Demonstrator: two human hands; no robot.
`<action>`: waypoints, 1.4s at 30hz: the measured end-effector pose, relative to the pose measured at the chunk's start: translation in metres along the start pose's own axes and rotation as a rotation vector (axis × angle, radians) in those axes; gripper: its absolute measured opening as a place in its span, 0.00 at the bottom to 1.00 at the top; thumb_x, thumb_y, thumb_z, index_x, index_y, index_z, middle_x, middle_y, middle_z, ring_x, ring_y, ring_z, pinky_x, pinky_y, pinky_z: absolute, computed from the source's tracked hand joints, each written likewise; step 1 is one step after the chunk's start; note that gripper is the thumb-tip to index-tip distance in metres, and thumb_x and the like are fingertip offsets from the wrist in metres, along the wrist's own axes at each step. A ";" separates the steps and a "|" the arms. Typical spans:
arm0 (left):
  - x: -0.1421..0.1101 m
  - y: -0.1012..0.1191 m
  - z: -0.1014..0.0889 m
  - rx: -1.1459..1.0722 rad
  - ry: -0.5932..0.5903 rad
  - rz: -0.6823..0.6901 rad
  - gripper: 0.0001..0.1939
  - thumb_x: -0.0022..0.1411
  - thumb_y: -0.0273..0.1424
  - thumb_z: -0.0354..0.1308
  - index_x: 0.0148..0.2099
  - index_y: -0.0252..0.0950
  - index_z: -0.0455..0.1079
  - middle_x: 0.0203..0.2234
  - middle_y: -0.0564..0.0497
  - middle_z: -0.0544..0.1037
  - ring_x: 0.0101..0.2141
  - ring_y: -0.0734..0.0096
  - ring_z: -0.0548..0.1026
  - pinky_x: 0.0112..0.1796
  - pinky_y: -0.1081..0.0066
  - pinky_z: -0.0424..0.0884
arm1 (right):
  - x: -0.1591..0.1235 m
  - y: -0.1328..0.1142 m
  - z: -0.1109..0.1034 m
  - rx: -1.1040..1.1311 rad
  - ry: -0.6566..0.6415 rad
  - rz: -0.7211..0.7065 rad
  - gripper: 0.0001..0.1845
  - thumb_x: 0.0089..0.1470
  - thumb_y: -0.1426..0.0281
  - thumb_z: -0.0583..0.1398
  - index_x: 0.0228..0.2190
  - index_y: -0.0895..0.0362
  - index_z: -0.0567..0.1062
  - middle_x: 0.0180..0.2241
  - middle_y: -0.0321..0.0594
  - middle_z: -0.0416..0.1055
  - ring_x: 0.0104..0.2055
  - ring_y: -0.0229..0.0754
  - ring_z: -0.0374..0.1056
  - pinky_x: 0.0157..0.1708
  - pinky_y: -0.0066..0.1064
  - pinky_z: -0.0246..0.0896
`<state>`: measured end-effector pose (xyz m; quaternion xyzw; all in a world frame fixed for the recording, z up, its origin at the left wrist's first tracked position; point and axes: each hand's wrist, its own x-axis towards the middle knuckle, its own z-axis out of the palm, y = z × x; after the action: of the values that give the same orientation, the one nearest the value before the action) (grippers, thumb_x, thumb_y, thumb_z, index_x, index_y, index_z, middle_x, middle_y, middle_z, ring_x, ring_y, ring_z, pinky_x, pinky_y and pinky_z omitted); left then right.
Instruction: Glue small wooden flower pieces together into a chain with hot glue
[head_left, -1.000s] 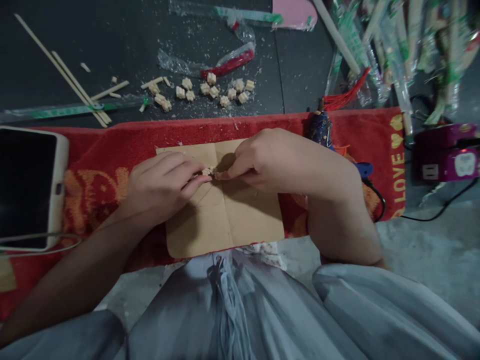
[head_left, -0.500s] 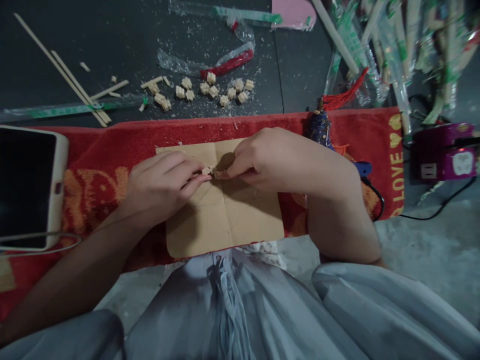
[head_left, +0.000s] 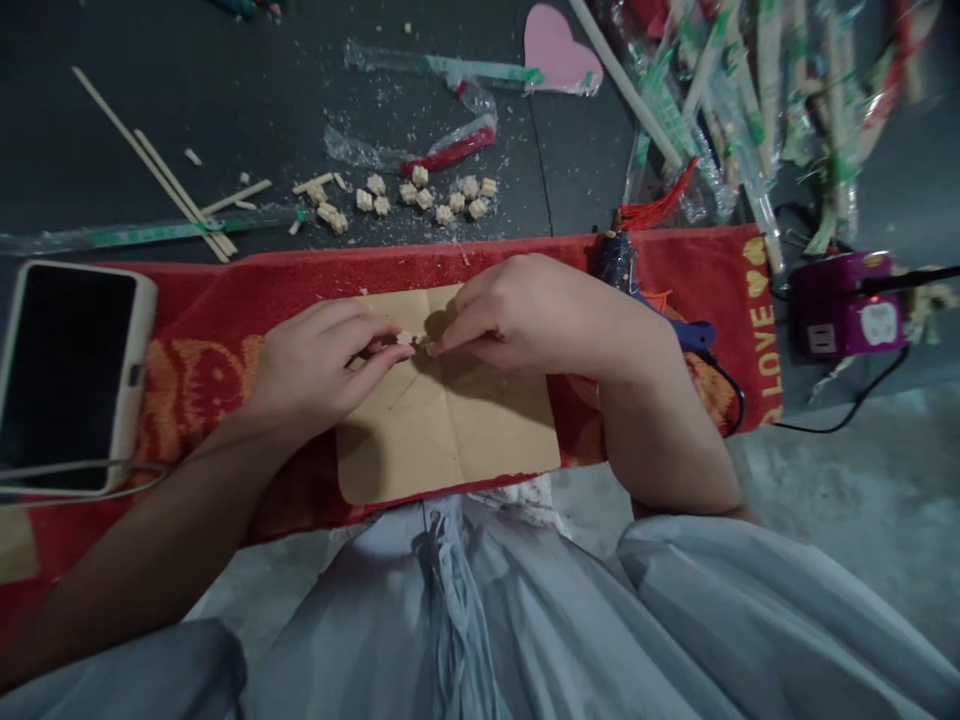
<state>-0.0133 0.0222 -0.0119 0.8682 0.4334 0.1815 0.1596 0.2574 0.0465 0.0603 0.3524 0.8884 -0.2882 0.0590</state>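
Note:
A creased brown card (head_left: 450, 430) lies on a red towel (head_left: 247, 290). Over its upper part my left hand (head_left: 315, 370) and my right hand (head_left: 525, 315) meet, fingertips pinched together. Between them they hold a small pale wooden block piece (head_left: 411, 338). Both hands are closed on it. Beyond the towel, on the dark surface, lies a scatter of similar small wooden blocks (head_left: 420, 195) amid sawdust.
A phone (head_left: 67, 375) with a cable rests on the towel at left. Thin wooden sticks (head_left: 154, 165) lie at far left. A glue gun (head_left: 637, 270) lies by my right wrist, a purple power strip (head_left: 844, 305) at right. Wrapped chopsticks (head_left: 720, 90) and a pink heart (head_left: 555, 50) lie beyond.
The view has tilted up slightly, so more of the far surface shows. My hands stay pinched on the small piece in the same spot on the card.

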 end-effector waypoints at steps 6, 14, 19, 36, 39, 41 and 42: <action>0.000 -0.005 0.005 -0.005 0.016 0.052 0.15 0.82 0.46 0.62 0.49 0.45 0.86 0.37 0.49 0.88 0.39 0.58 0.87 0.42 0.63 0.82 | -0.001 0.010 0.009 -0.034 0.114 -0.133 0.21 0.69 0.79 0.58 0.45 0.54 0.91 0.44 0.38 0.89 0.46 0.42 0.80 0.46 0.34 0.64; 0.001 -0.007 0.005 -0.009 -0.001 0.048 0.15 0.83 0.46 0.62 0.49 0.46 0.85 0.38 0.48 0.89 0.41 0.57 0.88 0.43 0.64 0.82 | -0.005 0.014 0.009 -0.004 0.191 -0.201 0.22 0.69 0.78 0.57 0.46 0.53 0.92 0.43 0.39 0.90 0.45 0.42 0.81 0.46 0.33 0.67; 0.001 -0.006 0.005 -0.013 0.009 0.033 0.13 0.81 0.44 0.64 0.49 0.45 0.86 0.40 0.48 0.90 0.42 0.58 0.88 0.44 0.65 0.81 | -0.008 0.014 0.007 0.061 0.250 -0.137 0.20 0.68 0.77 0.58 0.44 0.54 0.91 0.43 0.41 0.90 0.43 0.43 0.80 0.45 0.34 0.65; 0.001 -0.008 0.009 -0.029 0.102 0.048 0.15 0.79 0.44 0.62 0.47 0.45 0.88 0.41 0.47 0.91 0.43 0.57 0.88 0.47 0.63 0.84 | -0.045 0.018 -0.015 -0.249 0.459 0.609 0.13 0.64 0.71 0.60 0.38 0.55 0.87 0.38 0.50 0.87 0.38 0.52 0.76 0.37 0.40 0.57; 0.001 -0.011 0.012 -0.038 0.127 0.053 0.14 0.79 0.45 0.64 0.47 0.45 0.88 0.42 0.47 0.91 0.43 0.57 0.88 0.46 0.64 0.84 | -0.075 0.010 -0.009 -0.328 0.379 0.757 0.16 0.71 0.67 0.60 0.48 0.59 0.87 0.45 0.57 0.88 0.49 0.62 0.81 0.43 0.43 0.65; 0.001 -0.012 0.012 -0.040 0.128 0.057 0.14 0.79 0.45 0.64 0.48 0.46 0.89 0.42 0.47 0.91 0.43 0.57 0.88 0.46 0.64 0.84 | -0.094 0.009 0.003 -0.394 0.340 0.803 0.19 0.73 0.64 0.61 0.54 0.62 0.85 0.51 0.63 0.87 0.54 0.67 0.82 0.49 0.48 0.70; 0.001 -0.013 0.013 -0.040 0.132 0.061 0.14 0.79 0.45 0.64 0.48 0.46 0.89 0.43 0.47 0.91 0.43 0.57 0.88 0.47 0.64 0.84 | -0.103 0.011 0.011 -0.411 0.330 0.785 0.21 0.74 0.61 0.62 0.56 0.63 0.84 0.55 0.64 0.86 0.56 0.67 0.81 0.54 0.50 0.72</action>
<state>-0.0158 0.0290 -0.0283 0.8637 0.4127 0.2519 0.1423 0.3399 -0.0141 0.0774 0.6837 0.7242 -0.0023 0.0900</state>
